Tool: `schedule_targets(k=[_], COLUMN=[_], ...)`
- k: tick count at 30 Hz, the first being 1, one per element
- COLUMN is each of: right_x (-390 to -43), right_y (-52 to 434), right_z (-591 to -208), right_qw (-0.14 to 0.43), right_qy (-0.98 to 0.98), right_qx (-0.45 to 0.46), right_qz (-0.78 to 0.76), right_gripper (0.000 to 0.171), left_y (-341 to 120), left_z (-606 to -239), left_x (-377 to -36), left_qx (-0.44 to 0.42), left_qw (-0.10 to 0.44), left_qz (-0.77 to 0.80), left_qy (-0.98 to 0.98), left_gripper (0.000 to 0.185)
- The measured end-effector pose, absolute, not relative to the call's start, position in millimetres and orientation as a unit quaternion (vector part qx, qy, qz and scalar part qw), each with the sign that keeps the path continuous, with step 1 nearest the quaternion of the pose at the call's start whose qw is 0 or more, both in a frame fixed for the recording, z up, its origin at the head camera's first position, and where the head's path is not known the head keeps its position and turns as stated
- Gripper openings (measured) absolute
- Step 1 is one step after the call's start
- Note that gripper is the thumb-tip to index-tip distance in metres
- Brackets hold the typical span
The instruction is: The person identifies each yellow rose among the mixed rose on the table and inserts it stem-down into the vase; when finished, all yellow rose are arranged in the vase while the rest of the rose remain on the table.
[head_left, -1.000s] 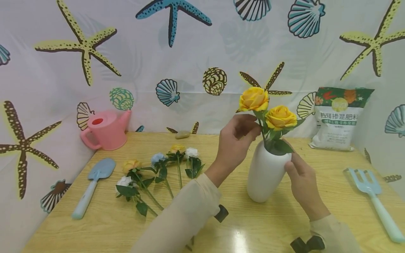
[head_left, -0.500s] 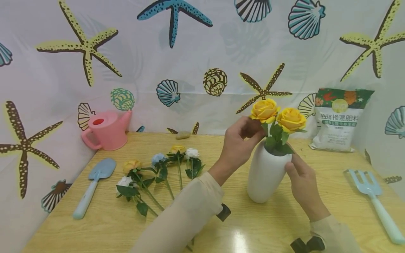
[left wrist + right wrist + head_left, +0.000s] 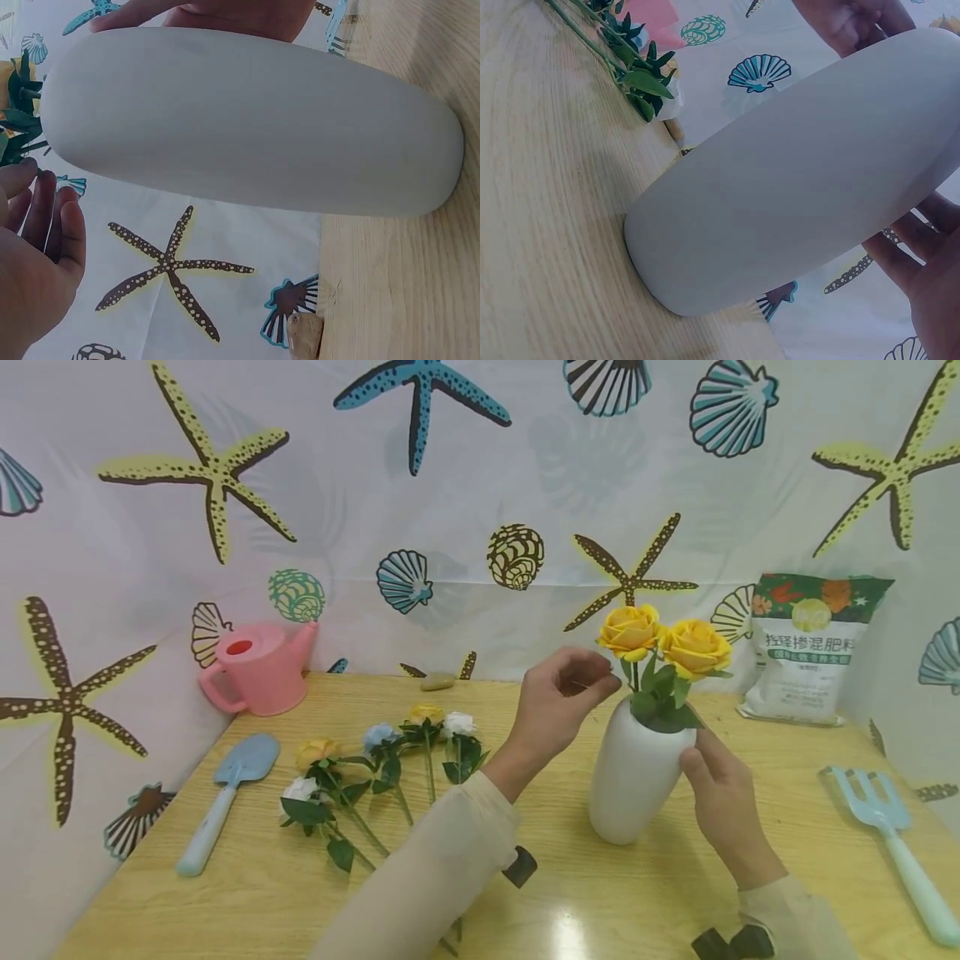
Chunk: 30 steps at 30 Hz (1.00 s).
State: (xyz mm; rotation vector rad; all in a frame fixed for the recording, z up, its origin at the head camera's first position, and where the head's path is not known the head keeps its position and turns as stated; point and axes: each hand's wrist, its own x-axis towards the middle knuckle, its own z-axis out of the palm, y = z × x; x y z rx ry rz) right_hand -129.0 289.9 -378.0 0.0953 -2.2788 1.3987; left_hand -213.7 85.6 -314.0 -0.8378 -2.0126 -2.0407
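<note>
A white vase [image 3: 636, 781] stands on the wooden table, leaning slightly right in the head view. Two yellow roses, a left rose [image 3: 628, 632] and a right rose [image 3: 695, 648], rise from its mouth with green leaves at the rim. My right hand [image 3: 723, 785] grips the vase's right side, thumb toward me and fingers behind it. Left of the stems is my left hand [image 3: 558, 706], fingers loosely bent, with a small gap to the left rose in the head view. In the left wrist view the left fingertips [image 3: 46, 178] are close beside the leaves.
Several cut roses, among them a blue rose [image 3: 379, 737] and a white rose [image 3: 459, 724], lie left of the vase. Behind them stands a pink watering can [image 3: 262, 668]. A blue trowel [image 3: 225, 802] lies left, a hand fork [image 3: 892, 835] right, a fertilizer bag [image 3: 806, 652] at back right.
The left rose has gone lower into the vase and both blooms have shifted right. My left hand has let go of its stem and drawn back left. The right hand keeps holding the vase.
</note>
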Motion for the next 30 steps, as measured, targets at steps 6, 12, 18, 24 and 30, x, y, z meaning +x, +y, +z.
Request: schedule_targets(k=[6,12,18,24,30], right_x=[-129,-128,-129,-130,-129], right_y=[290,289,289,290,289], right_z=[-379,-380,-380,-381,-381], right_qw=[0.237,0.253,0.253,0.247,0.242], right_qy=[-0.827,-0.818,-0.82,-0.819,-0.82], right_qx=[0.035,0.039,0.046,0.045,0.041], right_qz=[0.508,0.515,0.512,0.516,0.518], right_gripper=[0.03,0.022,0.025,0.025,0.026], left_y=[52,3,-43,-64,-68], left_z=[-325,-337,-358,-375,-390], left_x=[-210,-203,-190,-174,-170], left_qx=[-0.229,-0.151,-0.071,-0.031,-0.028], left_qw=[0.087,0.096,0.094,0.019,-0.04], left_qz=[-0.711,-0.705,-0.588,-0.427,-0.362], left_qy=[-0.66,-0.686,-0.8,-0.904,-0.931], left_gripper=[0.019,0.017,0.017,0.033,0.051])
